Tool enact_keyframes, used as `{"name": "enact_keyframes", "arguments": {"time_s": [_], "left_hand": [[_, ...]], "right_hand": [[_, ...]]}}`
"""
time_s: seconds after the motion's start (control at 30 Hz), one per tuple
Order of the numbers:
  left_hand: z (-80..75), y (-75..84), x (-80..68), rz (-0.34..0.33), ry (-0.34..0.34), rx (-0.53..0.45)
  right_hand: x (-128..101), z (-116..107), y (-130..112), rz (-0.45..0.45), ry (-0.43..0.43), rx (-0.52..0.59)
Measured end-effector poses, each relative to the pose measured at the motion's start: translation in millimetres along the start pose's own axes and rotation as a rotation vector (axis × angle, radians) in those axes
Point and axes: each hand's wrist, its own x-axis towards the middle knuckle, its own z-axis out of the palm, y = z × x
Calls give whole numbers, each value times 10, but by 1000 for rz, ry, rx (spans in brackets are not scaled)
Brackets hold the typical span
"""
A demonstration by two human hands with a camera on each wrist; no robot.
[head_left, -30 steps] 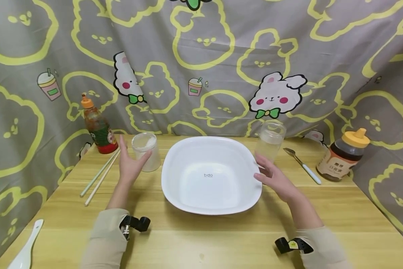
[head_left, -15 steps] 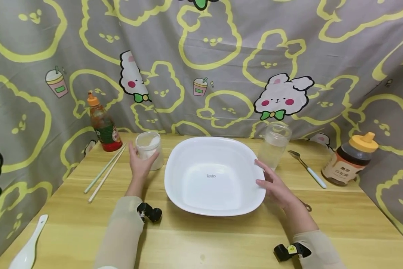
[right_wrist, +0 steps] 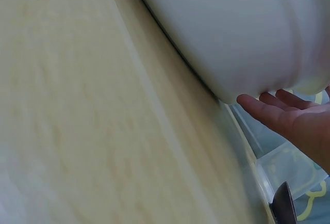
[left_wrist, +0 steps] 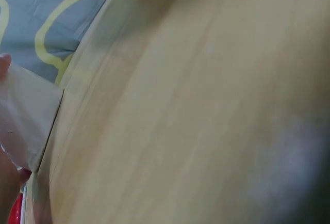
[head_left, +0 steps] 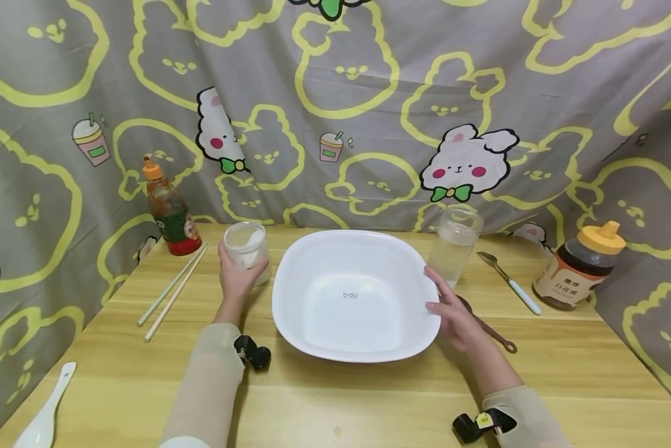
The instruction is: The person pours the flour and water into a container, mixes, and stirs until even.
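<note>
My left hand (head_left: pixel 237 277) grips a clear glass jar of white powder (head_left: pixel 251 249) standing left of the basin, thumb on its right side. The left wrist view shows only the jar's wall (left_wrist: pixel 26 115) and parts of the fingers. A white basin (head_left: pixel 282 311) marked "bdo" stands in the middle of the table. My right hand (head_left: pixel 453 311) touches its right side, thumb and a finger at the rim. From the right wrist view, straight fingers (right_wrist: pixel 265 113) rest against the basin's outer wall (right_wrist: pixel 232 33).
Behind the right hand stand a jar of clear liquid (head_left: pixel 453 249) and a brown-handled utensil (head_left: pixel 495 336). A fork-like utensil (head_left: pixel 509 283) and honey bottle (head_left: pixel 576 267) are farther right. At left are a sauce bottle (head_left: pixel 170 218), chopsticks (head_left: pixel 173 295) and a white spoon (head_left: pixel 44 414).
My left hand has moved right onto the powder jar and closed around it. The right hand has stayed at the basin's right rim, shifting slightly. The brown handle has come into view.
</note>
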Motion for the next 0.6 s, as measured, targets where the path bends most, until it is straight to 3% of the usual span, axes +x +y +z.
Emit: {"name": "enact_keyframes", "arguments": {"time_s": [0.37,0.6], "left_hand": [[-12,29,-44,27,27,-4],[-20,109,-37,129,15,67]], "right_hand": [[-3,14,29,13,17,2],[-3,25,8,15,28,-9]]}}
